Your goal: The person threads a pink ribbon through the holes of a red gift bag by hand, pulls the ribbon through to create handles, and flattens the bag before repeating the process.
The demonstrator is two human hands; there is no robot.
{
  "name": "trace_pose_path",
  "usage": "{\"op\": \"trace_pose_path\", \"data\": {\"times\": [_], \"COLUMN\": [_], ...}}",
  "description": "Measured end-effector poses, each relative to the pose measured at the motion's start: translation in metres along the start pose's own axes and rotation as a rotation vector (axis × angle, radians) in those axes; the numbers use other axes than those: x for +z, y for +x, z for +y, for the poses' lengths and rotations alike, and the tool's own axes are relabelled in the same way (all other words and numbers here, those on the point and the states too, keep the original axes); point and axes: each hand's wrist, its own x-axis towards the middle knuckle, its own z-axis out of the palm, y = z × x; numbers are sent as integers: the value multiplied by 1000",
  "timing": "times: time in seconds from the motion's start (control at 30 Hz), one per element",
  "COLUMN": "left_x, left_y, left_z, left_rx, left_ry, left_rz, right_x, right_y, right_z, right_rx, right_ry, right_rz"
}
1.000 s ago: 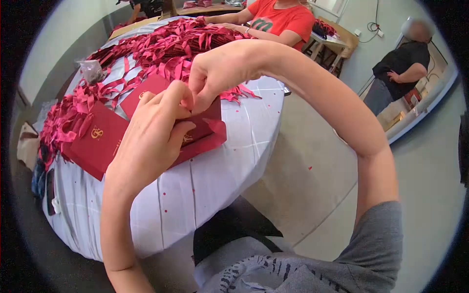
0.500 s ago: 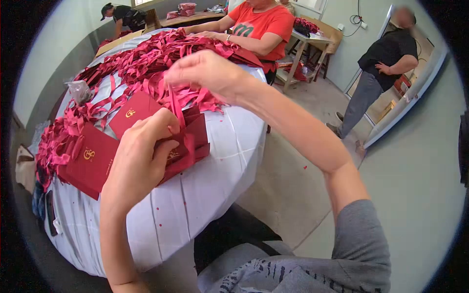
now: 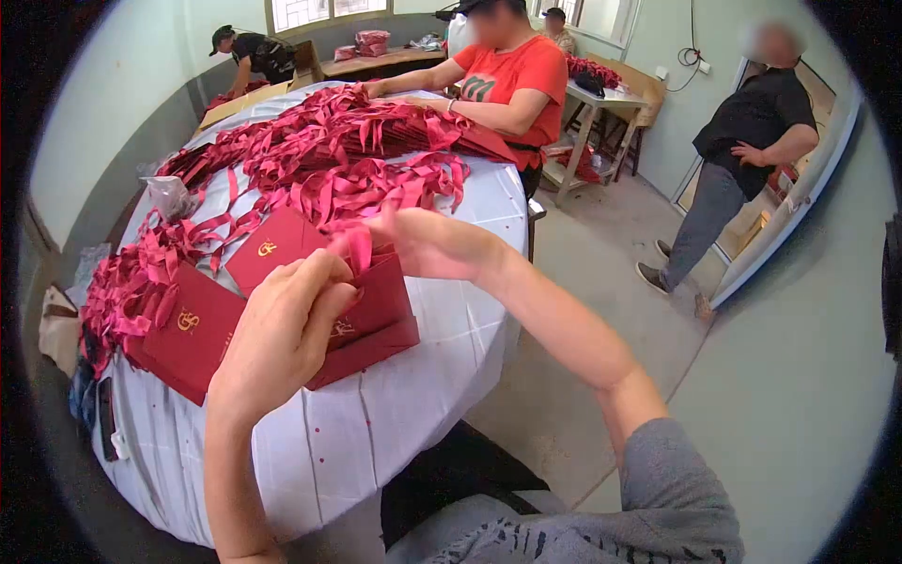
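A dark red paper gift bag (image 3: 381,315) with a gold emblem stands near the table's edge. My left hand (image 3: 282,329) is closed with thumb and fingers at the bag's upper left edge. Behind the bag's top, my right hand (image 3: 427,242) is smeared by motion, and its fingers cannot be made out. Beside it, a pink-red ribbon (image 3: 360,250) loops up from the bag's opening. Another red bag (image 3: 268,246) lies flat behind my left hand. To the left is a stack of red bags (image 3: 193,329) with gold emblems.
A white-covered table (image 3: 460,329) carries a large heap of ribboned bags (image 3: 357,141) and a ribbon pile (image 3: 141,287). Across it, a person in a red shirt (image 3: 507,80) handles the heap. Another person (image 3: 742,132) stands by the door. A clear plastic bag (image 3: 169,195) lies at the left.
My right hand has come down from above the bag to its top edge, and the raised ribbon has lowered with it. The bag's front now shows more. The view has tilted up slightly.
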Motion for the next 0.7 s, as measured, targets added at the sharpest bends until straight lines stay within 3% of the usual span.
{"op": "trace_pose_path", "data": {"times": [0.03,0.1,0.2,0.23,0.3,0.33,0.37,0.43,0.47,0.6,0.7], "left_x": [-1,1,5,6,6,7,8,9,8,-11,-23], "left_y": [0,-1,-1,-1,-1,-2,-1,-2,-3,-6,-15], "left_z": [2,4,4,3,1,-1,-2,-4,-4,0,-3], "left_rx": [12,20,58,26,-11,-3,7,3,1,6,24], "left_ry": [-5,-5,87,100,115,137,161,180,185,73,-136], "left_rz": [-4,-16,46,35,20,26,35,51,54,-9,94], "right_x": [3,19,31,35,46,47,50,55,55,62,69], "right_y": [-4,-4,0,-1,-2,2,3,11,14,19,25], "right_z": [3,-7,-11,-13,-19,-6,3,15,16,9,-1], "right_rx": [-55,-44,-119,-119,-53,-226,-228,-483,-518,-436,-401], "right_ry": [-151,-98,-450,-448,-736,-730,-730,-799,-813,-919,-1024], "right_rz": [-55,-20,212,209,380,451,449,630,633,666,682]}}
